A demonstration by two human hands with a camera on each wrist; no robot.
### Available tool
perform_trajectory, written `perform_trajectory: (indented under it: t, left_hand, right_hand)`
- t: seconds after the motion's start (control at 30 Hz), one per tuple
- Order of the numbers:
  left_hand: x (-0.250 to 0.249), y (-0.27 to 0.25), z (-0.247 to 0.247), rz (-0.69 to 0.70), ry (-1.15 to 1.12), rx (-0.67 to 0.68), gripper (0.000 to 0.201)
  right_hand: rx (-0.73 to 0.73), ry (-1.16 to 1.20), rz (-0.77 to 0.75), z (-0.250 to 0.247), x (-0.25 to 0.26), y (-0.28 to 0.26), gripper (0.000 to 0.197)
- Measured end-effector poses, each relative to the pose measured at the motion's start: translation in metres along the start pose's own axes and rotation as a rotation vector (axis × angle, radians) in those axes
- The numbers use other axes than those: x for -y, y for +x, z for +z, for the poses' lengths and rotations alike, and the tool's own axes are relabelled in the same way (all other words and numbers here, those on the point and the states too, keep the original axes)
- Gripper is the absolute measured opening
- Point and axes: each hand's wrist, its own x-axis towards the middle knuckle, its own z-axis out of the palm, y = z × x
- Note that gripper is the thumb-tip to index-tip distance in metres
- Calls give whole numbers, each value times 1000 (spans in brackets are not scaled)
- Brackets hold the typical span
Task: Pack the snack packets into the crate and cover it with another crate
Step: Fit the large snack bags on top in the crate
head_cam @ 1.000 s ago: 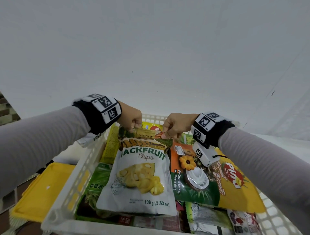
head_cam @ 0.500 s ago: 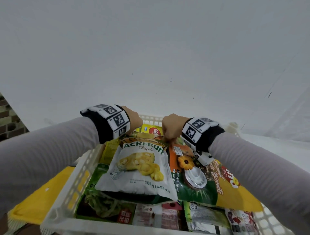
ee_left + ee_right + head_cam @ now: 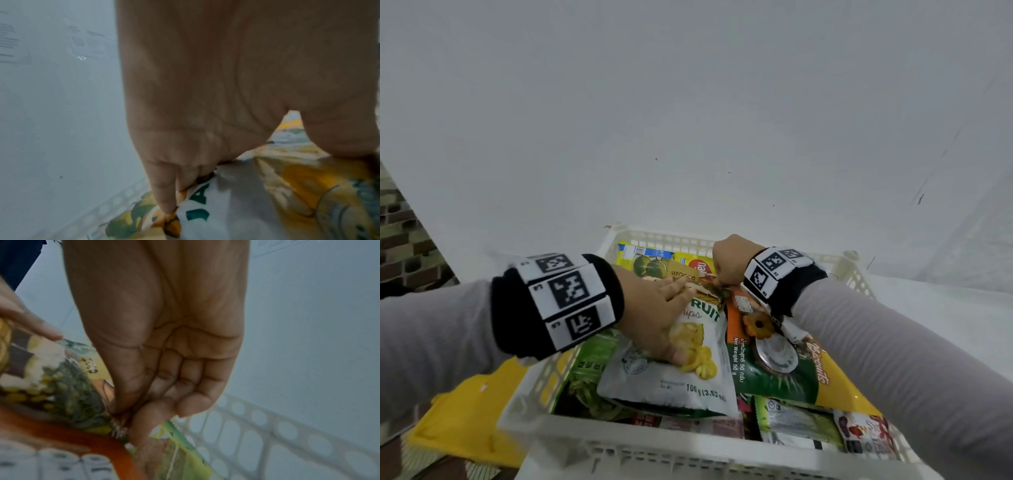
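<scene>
Left hand (image 3: 654, 320) lies flat on the white jackfruit chips pouch (image 3: 671, 373), fingers straight and pressing its glossy face; my left wrist view shows the fingertips (image 3: 166, 206) touching the pouch's top seam. My right hand (image 3: 729, 262) is curled, thumb and fingers pinching the top corner of that same pouch, near the crate's far edge; in the right wrist view I see the pinch (image 3: 131, 415) closed on crinkled foil.

I count one white crate (image 3: 654, 442), rectangular plastic with perforated walls, and the pouch sits on top of the pile inside it, towards the left of centre. Beside the pouch, on the right, lies an orange-and-green coconut biscuit packet (image 3: 767, 363), with a yellow biscuit bag (image 3: 835, 380) under it towards the right wall. A green packet (image 3: 589, 370) shows at the left wall, a yellow-and-blue packet (image 3: 643, 260) and a yellow-and-red one (image 3: 695, 265) along the far edge, and along the near edge a green-and-silver packet (image 3: 794, 421) and a red-printed one (image 3: 866, 431). That makes eight packets I can tell apart; more may lie beneath.

One flat yellow plastic lid (image 3: 465, 414) lies outside the crate's left near corner. A plain white wall (image 3: 688, 120) stands behind the crate's far edge, and brown tiling (image 3: 404, 240) shows at far left.
</scene>
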Motion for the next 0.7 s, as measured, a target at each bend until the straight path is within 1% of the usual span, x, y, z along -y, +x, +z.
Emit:
perform_trajectory:
  t: [0.07, 0.13, 0.2, 0.23, 0.3, 0.33, 0.37, 0.43, 0.47, 0.53, 0.6, 0.63, 0.7]
  left_hand:
    - [-1, 1, 8, -15, -4, 34, 109]
    - [-2, 2, 15, -20, -1, 38, 112]
    - [-2, 2, 19, -24, -29, 35, 112]
    - [-1, 2, 21, -27, -42, 29, 112]
    - [-1, 3, 24, -32, -48, 15, 112]
    - [-2, 3, 25, -37, -44, 8, 113]
    - [-3, 3, 26, -44, -40, 3, 114]
    - [-5, 2, 26, -73, -37, 4, 116]
    - [-4, 1, 25, -93, -40, 11, 119]
    - [-3, 0, 22, -120, -39, 31, 129]
    - [-4, 1, 21, -122, -23, 47, 138]
    - [-3, 3, 21, -124, -14, 52, 142]
    - [-1, 8, 21, -143, -12, 57, 148]
  right_hand:
    - [-13, -36, 13, -4, 2, -7, 47]
    - [-32, -92, 18, -9, 8, -19, 39]
    - [-31, -97, -44, -18, 19, -37, 22]
    - [-27, -73, -97, -22, 26, -48, 21]
    - [32, -22, -216, -29, 38, -70, 31]
    - [99, 9, -256, -31, 44, -80, 36]
    - [190, 25, -279, -30, 49, -90, 46]
    - [326, -40, -253, -21, 57, -104, 79]
    - [350, -84, -222, -16, 60, -109, 93]
    - [360, -73, -158, -8, 64, -115, 110]
    - [395, -33, -95, -4, 65, -117, 115]
    - [418, -52, -85, -3, 65, -117, 112]
    - [461, -164, -87, -2, 65, -118, 101]
